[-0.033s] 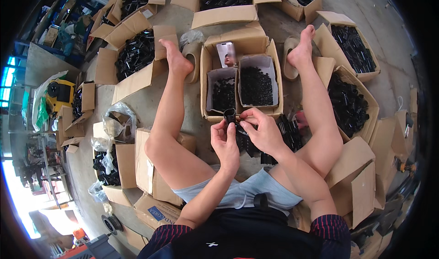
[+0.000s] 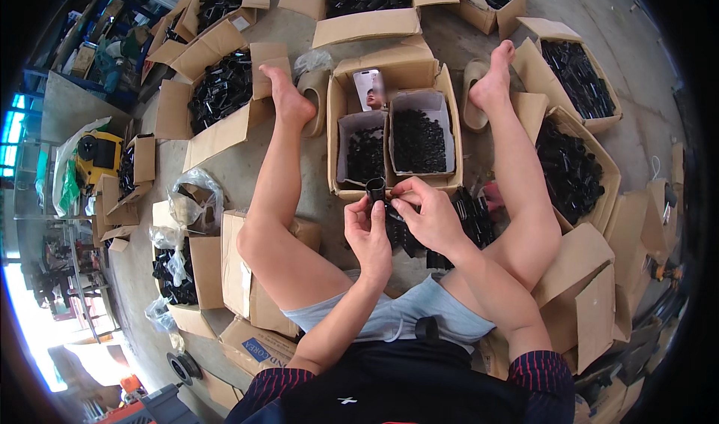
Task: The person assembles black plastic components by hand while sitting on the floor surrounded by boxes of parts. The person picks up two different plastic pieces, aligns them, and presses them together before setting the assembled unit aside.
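Observation:
My left hand (image 2: 368,237) grips a short black plastic tube (image 2: 376,190), held upright with its open end up. Close on its right, my right hand (image 2: 425,216) has thumb and forefinger pinched together at the tube's side; whatever sits between those fingertips is too small to make out. Just beyond both hands, a cardboard box (image 2: 335,143) holds two smaller open boxes. Small black parts fill the left inner box (image 2: 365,148) partway, and more lie in the right inner box (image 2: 419,141). Loose black tubes (image 2: 472,218) lie on the floor beneath and right of my hands.
Open cartons of black tubes stand all around, such as one at the far left (image 2: 222,91) and one at the right (image 2: 569,169). A phone (image 2: 369,89) leans inside the middle box. My bare legs flank it, with a sandal (image 2: 475,98) by the right foot.

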Tool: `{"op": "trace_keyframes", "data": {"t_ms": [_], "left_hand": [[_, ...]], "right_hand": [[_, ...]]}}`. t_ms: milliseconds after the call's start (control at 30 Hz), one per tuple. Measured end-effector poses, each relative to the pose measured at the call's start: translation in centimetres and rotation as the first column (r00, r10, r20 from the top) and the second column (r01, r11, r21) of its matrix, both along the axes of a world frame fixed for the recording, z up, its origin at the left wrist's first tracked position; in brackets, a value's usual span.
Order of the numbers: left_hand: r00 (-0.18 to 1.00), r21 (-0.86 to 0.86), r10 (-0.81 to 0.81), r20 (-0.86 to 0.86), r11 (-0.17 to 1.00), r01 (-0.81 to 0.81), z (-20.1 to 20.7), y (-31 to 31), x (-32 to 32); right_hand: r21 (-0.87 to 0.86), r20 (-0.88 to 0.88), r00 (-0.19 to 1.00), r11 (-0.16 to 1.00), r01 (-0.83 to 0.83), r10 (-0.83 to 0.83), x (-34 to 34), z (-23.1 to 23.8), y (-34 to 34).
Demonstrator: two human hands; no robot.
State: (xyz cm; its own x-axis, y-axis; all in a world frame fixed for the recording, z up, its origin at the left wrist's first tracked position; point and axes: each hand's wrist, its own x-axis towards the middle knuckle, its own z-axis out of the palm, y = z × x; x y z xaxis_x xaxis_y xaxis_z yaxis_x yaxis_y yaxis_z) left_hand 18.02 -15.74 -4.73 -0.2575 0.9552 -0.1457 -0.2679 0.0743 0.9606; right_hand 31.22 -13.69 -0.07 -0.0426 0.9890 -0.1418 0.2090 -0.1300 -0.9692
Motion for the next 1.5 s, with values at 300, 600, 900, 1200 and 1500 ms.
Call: {"op": "trace_keyframes", "data": {"t_ms": [300,600,900,1200,1500], "left_hand": [[0.996,0.001,0.029,-0.085,1.000,-0.029,-0.6,0.0,0.5],[0.995,0.047,0.044,-0.091,0.998,-0.040,0.1,0.1,0.5],[0.996,0.086,0.035,-0.080,0.996,-0.028,0.2,0.3,0.6],[1.000,0.040,0.030,-0.007,0.999,-0.030,0.6,0.5,-0.1],[0.999,0.101,0.024,-0.023,0.995,-0.021,-0.2,0.7,-0.1]], "right_hand": [[0.060,-0.060,0.993,0.993,0.106,-0.102,-0.4,-1.1,-0.4],[0.072,-0.037,0.989,0.987,0.144,-0.142,-0.5,-1.4,-0.4],[0.313,0.153,0.973,0.942,0.118,-0.173,-0.8,-1.8,-0.2],[0.149,0.031,0.999,0.989,0.015,-0.020,-0.6,-1.5,-0.1],[0.159,-0.112,0.985,0.976,0.145,-0.128,-1.5,-3.0,-0.1]]}}
